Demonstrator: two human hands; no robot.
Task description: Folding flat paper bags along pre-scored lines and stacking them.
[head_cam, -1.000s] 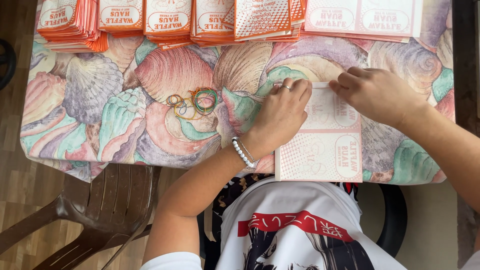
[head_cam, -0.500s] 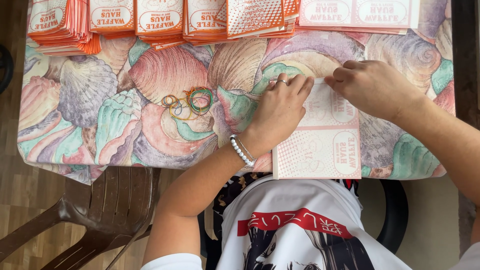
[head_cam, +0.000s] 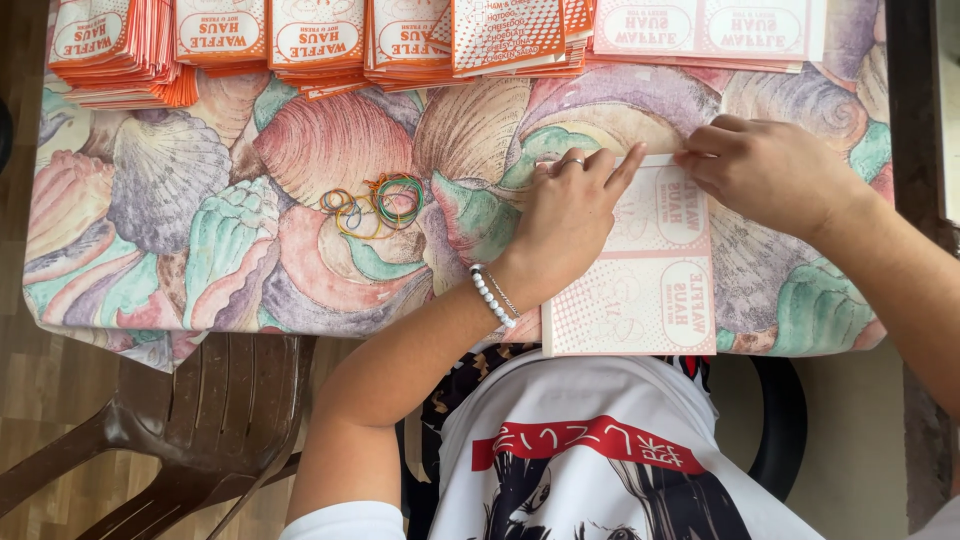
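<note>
Along the top edge of the frame, from the upper left across to the upper right, run stacks of orange-and-white printed paper sleeves [head_cam: 120, 45], laid in overlapping piles at the far side of the worktop [head_cam: 200, 250], where they leave the near side free for the hands. The worktop wears a cloth printed with large pastel seashells, and a brown plastic chair [head_cam: 190, 430] stands at lower left, pushed partly beneath it. Left of centre lies a small heap of coloured rubber bands [head_cam: 375, 203], near the left hand but apart from it. At centre, the left hand [head_cam: 570, 225], with a beaded bracelet at the wrist and a ring on one finger, lies palm down with fingers spread flat, pressing on the upper left part of a flat paper sheet [head_cam: 645, 290]; it grips nothing and seems only to pin the sheet against sliding. The sheet lies at the near edge of the worktop, just in front of the person, its lower end reaching that edge. To the right, the right hand [head_cam: 770, 170] curls its fingers down onto the sheet's top edge, apparently pinching or creasing it; whether paper is actually caught between the fingertips I cannot tell.
</note>
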